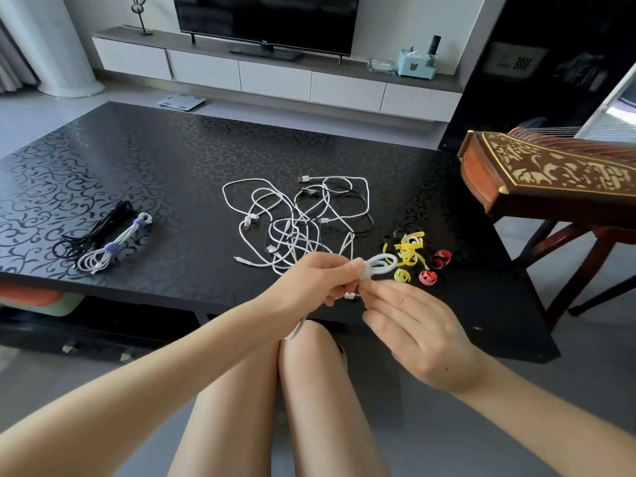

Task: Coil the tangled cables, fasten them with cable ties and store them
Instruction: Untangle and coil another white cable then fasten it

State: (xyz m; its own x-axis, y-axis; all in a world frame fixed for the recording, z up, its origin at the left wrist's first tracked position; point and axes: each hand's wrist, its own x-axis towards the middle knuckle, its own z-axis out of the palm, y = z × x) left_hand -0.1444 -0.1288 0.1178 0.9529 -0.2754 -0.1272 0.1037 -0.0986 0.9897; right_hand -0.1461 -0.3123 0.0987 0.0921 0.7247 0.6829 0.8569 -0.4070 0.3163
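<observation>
A tangle of white and black cables [299, 222] lies in the middle of the black patterned table [144, 173]. Over the table's front edge, my left hand [309, 280] grips a folded white cable [380, 265] whose loop sticks out to the right. My right hand [413, 325] pinches a white tie [365, 271] wrapped round that cable. Loose yellow and red cable ties [416, 258] lie just right of the hands. On the left lie a coiled black cable [91, 232] and a white coiled cable [110, 249] bound with blue ties.
A wooden zither [550, 177] on a stand juts in beside the table's right end. Behind the table stand a low white TV cabinet [275, 77] and a television [266, 22]. My knees [292, 356] are below the table's front edge.
</observation>
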